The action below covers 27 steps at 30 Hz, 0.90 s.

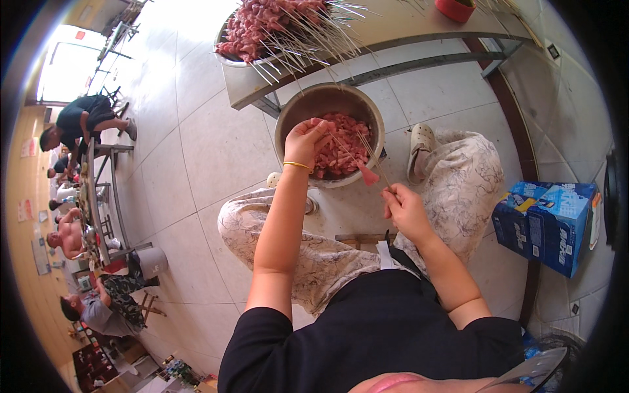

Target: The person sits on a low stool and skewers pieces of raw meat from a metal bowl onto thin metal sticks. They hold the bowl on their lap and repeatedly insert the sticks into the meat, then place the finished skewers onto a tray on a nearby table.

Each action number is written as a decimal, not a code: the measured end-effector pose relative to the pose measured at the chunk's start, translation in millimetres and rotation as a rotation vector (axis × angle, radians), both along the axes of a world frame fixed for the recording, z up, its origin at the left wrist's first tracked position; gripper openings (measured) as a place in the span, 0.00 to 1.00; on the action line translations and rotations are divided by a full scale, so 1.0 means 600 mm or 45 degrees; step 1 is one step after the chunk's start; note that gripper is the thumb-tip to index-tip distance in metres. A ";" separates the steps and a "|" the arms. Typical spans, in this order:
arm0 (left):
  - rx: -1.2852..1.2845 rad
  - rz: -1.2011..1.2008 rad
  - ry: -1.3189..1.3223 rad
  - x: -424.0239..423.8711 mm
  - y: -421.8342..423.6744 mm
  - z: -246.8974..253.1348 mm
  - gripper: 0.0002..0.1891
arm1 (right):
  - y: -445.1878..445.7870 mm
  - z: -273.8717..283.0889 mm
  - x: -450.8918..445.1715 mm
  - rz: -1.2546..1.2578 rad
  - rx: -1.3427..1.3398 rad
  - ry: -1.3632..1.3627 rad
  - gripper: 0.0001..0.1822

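My right hand (407,211) grips several thin skewers (376,162) by their lower ends. One skewer bears a piece of raw meat (367,175) partway along, and its tip points toward my left hand (305,142). Between the thumb and fingers of that hand is a small piece of raw meat (330,126); whether the tip has entered it, I cannot tell. Both hands are at a large metal bowl (290,110) on the floor, the left over its near left side and the right just outside its rim. Cut raw meat (339,152) covers the bowl's bottom.
Beyond the bowl stands a metal-edged table (417,34). It bears a basin (227,60) heaped with skewered meat (275,24) and a red container (455,9). Blue cartons (545,221) are at right. Several people and a table (105,206) are at far left.
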<state>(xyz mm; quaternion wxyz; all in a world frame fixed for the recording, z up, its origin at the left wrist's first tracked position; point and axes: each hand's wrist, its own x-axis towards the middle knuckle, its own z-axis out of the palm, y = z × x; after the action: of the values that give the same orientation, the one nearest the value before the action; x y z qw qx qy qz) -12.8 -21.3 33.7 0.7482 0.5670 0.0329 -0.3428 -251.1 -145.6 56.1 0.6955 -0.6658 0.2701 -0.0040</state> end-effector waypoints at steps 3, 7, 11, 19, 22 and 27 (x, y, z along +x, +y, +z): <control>0.062 -0.052 -0.035 0.001 0.001 0.002 0.06 | -0.002 0.000 -0.001 0.015 -0.065 0.006 0.07; 0.071 -0.155 0.054 0.011 0.009 -0.002 0.07 | -0.008 0.016 -0.001 0.076 -0.094 0.051 0.07; 0.089 -0.270 0.084 0.008 0.012 0.002 0.08 | -0.011 0.014 -0.003 0.058 0.023 0.050 0.07; -0.059 -0.185 0.196 -0.012 -0.005 0.025 0.11 | -0.011 0.006 0.000 0.006 0.060 0.027 0.07; -0.073 -0.170 0.153 -0.013 -0.003 0.016 0.12 | -0.008 0.000 0.000 -0.001 0.022 -0.015 0.07; -0.114 -0.019 0.175 -0.030 -0.009 0.007 0.11 | -0.006 0.010 0.001 -0.008 -0.049 -0.004 0.07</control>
<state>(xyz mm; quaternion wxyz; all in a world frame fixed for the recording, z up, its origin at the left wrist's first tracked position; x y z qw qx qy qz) -30.8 -26.9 37.9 0.7662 0.5085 0.0646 -0.3876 -250.2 -149.0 61.8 0.6830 -0.6783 0.2707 -0.0125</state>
